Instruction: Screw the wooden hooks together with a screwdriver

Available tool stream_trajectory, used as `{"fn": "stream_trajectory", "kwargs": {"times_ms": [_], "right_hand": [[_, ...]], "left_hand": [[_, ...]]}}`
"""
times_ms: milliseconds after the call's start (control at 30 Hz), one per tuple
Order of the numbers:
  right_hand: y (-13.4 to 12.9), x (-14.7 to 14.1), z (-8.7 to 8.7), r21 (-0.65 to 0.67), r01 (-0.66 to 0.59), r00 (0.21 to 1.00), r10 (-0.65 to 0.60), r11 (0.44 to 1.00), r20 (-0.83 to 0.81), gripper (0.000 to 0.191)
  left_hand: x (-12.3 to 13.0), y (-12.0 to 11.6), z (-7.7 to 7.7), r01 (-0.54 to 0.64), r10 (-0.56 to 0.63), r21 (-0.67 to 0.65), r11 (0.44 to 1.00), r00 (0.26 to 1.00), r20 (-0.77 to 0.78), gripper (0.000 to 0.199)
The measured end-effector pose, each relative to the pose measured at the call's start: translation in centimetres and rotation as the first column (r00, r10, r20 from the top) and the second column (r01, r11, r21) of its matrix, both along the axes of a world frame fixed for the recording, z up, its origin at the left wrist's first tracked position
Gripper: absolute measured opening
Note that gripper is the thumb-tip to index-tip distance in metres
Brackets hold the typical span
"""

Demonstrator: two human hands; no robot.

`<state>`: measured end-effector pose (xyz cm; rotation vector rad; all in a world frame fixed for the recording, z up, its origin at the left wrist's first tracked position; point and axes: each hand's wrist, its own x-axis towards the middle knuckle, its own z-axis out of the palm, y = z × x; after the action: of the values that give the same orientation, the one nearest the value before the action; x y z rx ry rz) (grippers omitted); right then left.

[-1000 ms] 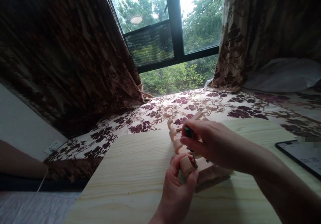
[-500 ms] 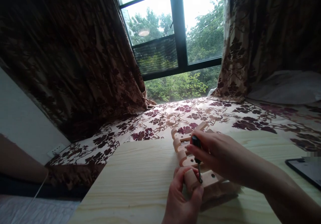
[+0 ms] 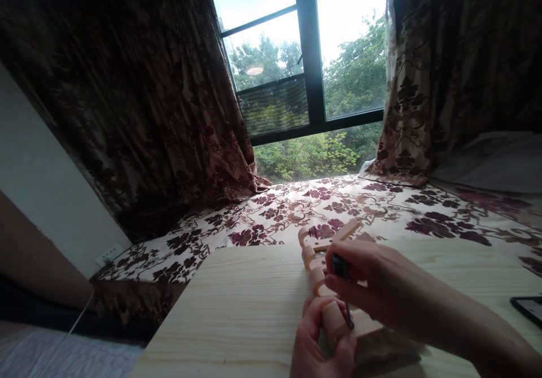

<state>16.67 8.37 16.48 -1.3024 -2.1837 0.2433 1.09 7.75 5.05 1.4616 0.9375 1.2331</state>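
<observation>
My right hand (image 3: 372,279) is wrapped round the dark handle of a screwdriver (image 3: 340,266). The shaft points down and its tip meets the right side of a rounded wooden piece (image 3: 333,320). My left hand (image 3: 313,341) grips that piece between thumb and fingers from the near side. Beyond it, several similar curved wooden pieces (image 3: 315,279) stand in a row, joined to pale flat wooden bars. My right hand hides part of these bars and any screw at the tip cannot be made out.
Everything rests on a pale wood-grain board (image 3: 228,304). At its right edge lies a dark-framed flat object (image 3: 527,309). Behind is a ledge with floral cloth (image 3: 292,211), below a window (image 3: 311,56) between floral curtains (image 3: 178,112). A wall socket (image 3: 109,253) sits at left.
The whole view has shifted, so the scene sits lower and further right. The screwdriver tip stays at the same rounded piece, and both hands keep their grips.
</observation>
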Motion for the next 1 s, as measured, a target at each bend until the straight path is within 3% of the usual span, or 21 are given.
{"fn": "stream_trajectory", "kwargs": {"times_ms": [67,300,500,767,1000], "right_hand": [[0.2,-0.2,-0.3,0.03,-0.009,1.0,0.009,1.0,0.004,0.015],[1.6,0.4,-1.1,-0.021,0.212,0.975,-0.21,0.977,0.078,0.018],[0.7,0.3,-0.6,-0.05,-0.006,0.998,0.003,0.999,-0.055,0.023],[1.1,0.7,-0.7,-0.057,0.106,0.994,-0.106,0.993,0.008,0.026],[0.5,1.2,-0.7,-0.014,0.081,0.997,-0.081,0.997,-0.007,0.024]], "left_hand": [[0.0,0.1,-0.1,0.003,-0.002,-0.007,1.0,1.0,0.011,0.025],[-0.4,0.2,-0.2,0.04,-0.04,-0.008,0.999,0.999,-0.02,0.028],[-0.4,0.3,-0.5,0.063,-0.064,0.02,0.998,0.998,0.009,0.024],[-0.5,0.1,-0.4,0.048,-0.048,0.026,0.999,0.999,-0.015,0.026],[-0.3,-0.2,0.1,0.031,-0.031,0.0,1.0,0.999,-0.014,0.025]]}}
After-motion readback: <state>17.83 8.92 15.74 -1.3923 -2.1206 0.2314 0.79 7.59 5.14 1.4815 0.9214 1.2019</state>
